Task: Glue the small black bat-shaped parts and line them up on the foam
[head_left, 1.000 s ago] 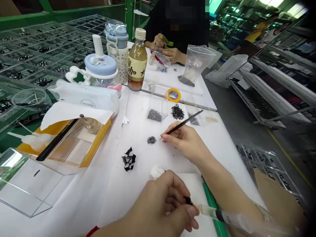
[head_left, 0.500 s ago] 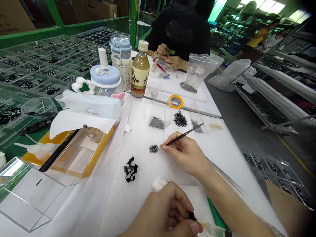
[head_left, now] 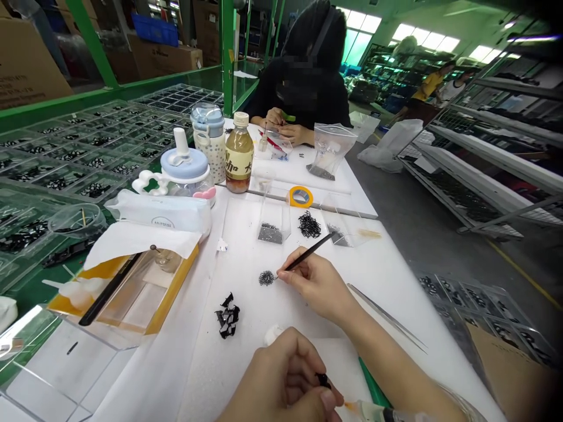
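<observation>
Head view: right hand [head_left: 316,287] closed in a pinch on a thin black tool [head_left: 310,251], its tip at the right edge of a heap of tiny bits [head_left: 266,278] on the white desk [head_left: 206,381]. Contact too fine to tell. Left hand [head_left: 281,381], nearer the camera, grips a small black part [head_left: 324,380] between thumb and fingers, clear of the heap. Syringe [head_left: 373,411] just beside those fingers; cannot tell if touching.

Progress, as judged: mid-work. Done: 1 part in hand, tool at the bits. Left: no bit seen on the held part, though its detail is mostly hidden; the heap holds plenty. A cluster of loose parts [head_left: 227,316] lies left of the hands; finished or waiting, cannot tell.

Farther back: 1 clear box [head_left: 270,233] with dark grains, a pile of black strips [head_left: 309,225] to its right, a tape roll [head_left: 301,197] behind. Tweezers [head_left: 387,317] lie right of the right forearm.
</observation>
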The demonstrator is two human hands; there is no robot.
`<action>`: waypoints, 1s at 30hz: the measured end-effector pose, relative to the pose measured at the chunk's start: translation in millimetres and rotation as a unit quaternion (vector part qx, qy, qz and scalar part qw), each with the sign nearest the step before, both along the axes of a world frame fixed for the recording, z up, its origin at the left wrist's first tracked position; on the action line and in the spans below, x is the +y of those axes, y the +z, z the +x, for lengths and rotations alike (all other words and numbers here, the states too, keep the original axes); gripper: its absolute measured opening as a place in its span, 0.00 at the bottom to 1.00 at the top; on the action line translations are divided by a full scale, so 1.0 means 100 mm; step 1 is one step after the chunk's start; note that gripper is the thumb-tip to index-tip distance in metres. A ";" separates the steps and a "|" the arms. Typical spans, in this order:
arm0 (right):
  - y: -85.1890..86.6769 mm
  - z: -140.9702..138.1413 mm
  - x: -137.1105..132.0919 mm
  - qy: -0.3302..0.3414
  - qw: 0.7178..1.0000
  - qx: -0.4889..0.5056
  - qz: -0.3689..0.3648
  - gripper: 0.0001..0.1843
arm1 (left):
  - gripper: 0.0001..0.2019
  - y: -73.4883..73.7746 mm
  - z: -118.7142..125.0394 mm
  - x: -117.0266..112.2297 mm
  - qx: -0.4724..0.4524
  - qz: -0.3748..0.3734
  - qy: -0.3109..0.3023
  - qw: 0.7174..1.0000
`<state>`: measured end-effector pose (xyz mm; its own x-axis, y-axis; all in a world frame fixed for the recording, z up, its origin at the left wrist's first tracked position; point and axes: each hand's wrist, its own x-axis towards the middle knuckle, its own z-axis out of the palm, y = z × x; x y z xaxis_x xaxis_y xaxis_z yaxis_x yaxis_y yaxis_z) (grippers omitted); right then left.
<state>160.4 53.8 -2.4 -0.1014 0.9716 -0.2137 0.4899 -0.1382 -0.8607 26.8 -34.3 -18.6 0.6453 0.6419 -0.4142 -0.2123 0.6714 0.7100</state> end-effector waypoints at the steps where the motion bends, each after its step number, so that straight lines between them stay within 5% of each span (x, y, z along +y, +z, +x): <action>1: 0.00 0.00 0.00 0.001 1.000 0.002 0.000 0.07 | 0.20 0.00 -0.01 0.00 -0.006 0.007 -0.001 1.000; 22: 0.01 -0.01 -0.01 0.006 1.000 0.025 0.003 0.08 | 0.15 0.05 -0.04 0.04 -0.009 0.017 0.003 1.000; 30: 0.43 0.13 -0.28 -0.007 0.990 0.137 -0.031 0.12 | 0.10 0.26 -0.16 0.21 0.058 0.046 0.134 0.988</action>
